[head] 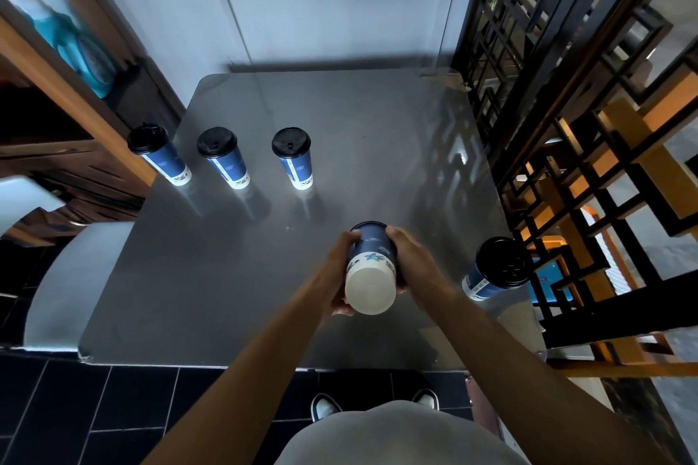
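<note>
Cup [372, 260], blue paper, lower centre of the frame, held up off the bench [340, 106] in both hands. It is tipped so that the white base faces the camera and the mouth end points away. Cannot tell whether a lid is on the far end.

Left hand [340, 272] grips the cup's left side, fingers [349, 238] curled round the wall and the palm near the base. Right hand [413, 260] grips the right side, its fingers [400, 238] wrapped over the upper wall. Both hands are closed tight on the cup, with both forearms coming up from the bottom of the frame.

Three lidded cups stand upright in a row on the bench at upper left: first lidded cup [160, 153] by the bench's left edge, second lidded cup [223, 157] beside it, third lidded cup [294, 157] nearest centre. All have black lids and stand apart from each other.

Fourth lidded cup [494, 270] stands at the bench's right edge, near the right hand but not touching it.

Black lattice screen [566, 87] fills the right side. Wooden shelf [56, 87] is at upper left, with a blurred teal item on it. Dark floor tiles [113, 408] and shoes [325, 406] are at the bottom.
</note>
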A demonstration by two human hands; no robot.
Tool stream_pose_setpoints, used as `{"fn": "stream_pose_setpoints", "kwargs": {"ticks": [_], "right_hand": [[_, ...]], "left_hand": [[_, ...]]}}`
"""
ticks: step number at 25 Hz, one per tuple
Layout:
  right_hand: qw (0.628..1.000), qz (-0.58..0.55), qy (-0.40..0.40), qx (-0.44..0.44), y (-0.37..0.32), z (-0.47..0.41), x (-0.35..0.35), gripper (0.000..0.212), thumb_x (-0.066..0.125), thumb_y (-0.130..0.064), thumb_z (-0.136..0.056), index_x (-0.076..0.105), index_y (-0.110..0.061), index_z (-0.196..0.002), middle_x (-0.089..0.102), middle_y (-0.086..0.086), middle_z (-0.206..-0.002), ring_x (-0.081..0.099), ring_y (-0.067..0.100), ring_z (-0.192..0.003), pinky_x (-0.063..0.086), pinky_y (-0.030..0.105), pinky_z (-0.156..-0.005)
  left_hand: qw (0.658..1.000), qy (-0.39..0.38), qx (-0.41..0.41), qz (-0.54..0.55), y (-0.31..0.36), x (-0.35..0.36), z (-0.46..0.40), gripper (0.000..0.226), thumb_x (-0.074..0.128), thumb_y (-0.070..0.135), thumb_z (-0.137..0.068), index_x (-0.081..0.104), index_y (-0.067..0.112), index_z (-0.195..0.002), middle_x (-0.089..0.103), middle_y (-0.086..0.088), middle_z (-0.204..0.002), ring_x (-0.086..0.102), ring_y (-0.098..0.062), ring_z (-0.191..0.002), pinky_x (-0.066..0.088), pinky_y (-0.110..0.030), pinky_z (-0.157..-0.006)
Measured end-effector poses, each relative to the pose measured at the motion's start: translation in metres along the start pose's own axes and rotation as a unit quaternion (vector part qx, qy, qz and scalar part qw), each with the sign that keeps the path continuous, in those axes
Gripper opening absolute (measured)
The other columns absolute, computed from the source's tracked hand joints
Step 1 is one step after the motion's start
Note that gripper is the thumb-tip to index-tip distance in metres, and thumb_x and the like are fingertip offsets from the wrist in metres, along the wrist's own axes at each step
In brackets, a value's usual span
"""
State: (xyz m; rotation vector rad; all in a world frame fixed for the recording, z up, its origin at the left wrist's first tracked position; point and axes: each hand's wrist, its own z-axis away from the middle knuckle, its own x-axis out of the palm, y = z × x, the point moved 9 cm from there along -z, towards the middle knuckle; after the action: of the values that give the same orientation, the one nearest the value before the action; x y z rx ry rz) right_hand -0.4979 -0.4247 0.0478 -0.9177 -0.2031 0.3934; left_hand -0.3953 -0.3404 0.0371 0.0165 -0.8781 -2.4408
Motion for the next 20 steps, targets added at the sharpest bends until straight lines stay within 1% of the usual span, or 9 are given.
{"fn": "stream_pose_setpoints", "kwargs": {"ticks": [2,4,6,10,12,14,16,18,20], "right_hand": [[1.0,-0.011,0.004,0.005,0.001,-0.002,-0.001,0.031,0.045,-0.044,-0.1,0.064,-0.021,-0.094,0.065,0.018,-0.091,0.061,0.033,-0.077,0.043,0.032,-0.06],[0.999,-0.029,-0.001,0.018,0.005,-0.003,0.0,0.035,0.043,-0.046,-0.102,0.064,-0.019,-0.095,0.065,0.018,-0.088,0.059,0.034,-0.079,0.045,0.035,-0.063],[0.998,-0.049,-0.007,0.027,0.005,-0.002,0.002,0.036,0.042,-0.045,-0.103,0.064,-0.018,-0.098,0.065,0.017,-0.087,0.057,0.034,-0.081,0.044,0.035,-0.064],[0.996,-0.079,-0.013,0.036,0.003,0.002,0.002,0.043,0.041,-0.042,-0.104,0.061,-0.011,-0.125,0.069,0.02,-0.106,0.062,0.033,-0.091,0.046,0.031,-0.063],[0.996,-0.087,-0.018,0.03,-0.001,0.004,0.0,0.044,0.041,-0.041,-0.105,0.059,-0.009,-0.13,0.069,0.024,-0.12,0.064,0.032,-0.094,0.051,0.034,-0.066],[0.997,-0.068,-0.018,0.021,-0.004,0.004,-0.002,0.043,0.04,-0.04,-0.105,0.058,-0.009,-0.129,0.067,0.025,-0.123,0.066,0.032,-0.094,0.053,0.035,-0.067],[0.999,-0.032,-0.01,0.013,-0.006,0.002,-0.005,0.038,0.04,-0.039,-0.105,0.059,-0.013,-0.125,0.067,0.022,-0.123,0.067,0.034,-0.098,0.052,0.034,-0.068],[1.0,0.001,-0.003,0.006,-0.007,-0.002,-0.007,0.032,0.04,-0.04,-0.104,0.06,-0.018,-0.116,0.068,0.019,-0.115,0.066,0.035,-0.096,0.049,0.037,-0.073],[1.0,0.027,-0.004,-0.005,-0.008,-0.004,-0.007,0.026,0.041,-0.041,-0.104,0.061,-0.024,-0.101,0.066,0.018,-0.1,0.062,0.033,-0.084,0.045,0.041,-0.073]], "left_hand": [[0.999,-0.013,0.012,0.035,-0.001,0.003,-0.003,0.061,0.052,0.061,-0.088,0.067,0.009,-0.117,0.075,-0.021,-0.1,0.072,-0.035,-0.08,0.055,-0.033,-0.061],[0.998,-0.003,0.025,0.062,0.0,-0.001,-0.008,0.05,0.048,0.06,-0.09,0.069,0.016,-0.099,0.075,-0.009,-0.073,0.072,-0.023,-0.058,0.052,-0.026,-0.047],[0.996,0.005,0.032,0.078,0.0,-0.001,-0.011,0.044,0.045,0.06,-0.091,0.067,0.023,-0.085,0.071,-0.002,-0.06,0.068,-0.016,-0.047,0.05,-0.023,-0.046],[0.996,0.014,0.023,0.083,-0.001,0.003,-0.008,0.042,0.049,0.059,-0.089,0.067,0.021,-0.087,0.072,-0.003,-0.062,0.069,-0.018,-0.048,0.052,-0.026,-0.044],[0.997,0.007,0.013,0.076,-0.002,0.004,-0.007,0.048,0.05,0.06,-0.086,0.071,0.017,-0.085,0.072,-0.007,-0.068,0.067,-0.021,-0.058,0.05,-0.027,-0.056],[0.998,0.014,0.014,0.055,-0.002,0.001,-0.007,0.051,0.049,0.06,-0.083,0.073,0.015,-0.078,0.069,-0.01,-0.073,0.06,-0.025,-0.068,0.043,-0.031,-0.067],[0.999,0.038,0.005,0.031,-0.001,-0.003,-0.003,0.054,0.05,0.059,-0.077,0.071,0.012,-0.092,0.072,-0.014,-0.087,0.064,-0.032,-0.084,0.047,-0.04,-0.084],[0.999,0.053,-0.01,0.005,0.003,-0.003,0.003,0.073,0.049,0.058,-0.067,0.066,0.003,-0.112,0.071,-0.021,-0.112,0.064,-0.04,-0.107,0.042,-0.048,-0.107],[0.999,0.043,-0.011,-0.01,0.009,0.004,0.008,0.083,0.05,0.06,-0.059,0.066,0.0,-0.114,0.07,-0.025,-0.12,0.063,-0.045,-0.114,0.041,-0.048,-0.108]]}}
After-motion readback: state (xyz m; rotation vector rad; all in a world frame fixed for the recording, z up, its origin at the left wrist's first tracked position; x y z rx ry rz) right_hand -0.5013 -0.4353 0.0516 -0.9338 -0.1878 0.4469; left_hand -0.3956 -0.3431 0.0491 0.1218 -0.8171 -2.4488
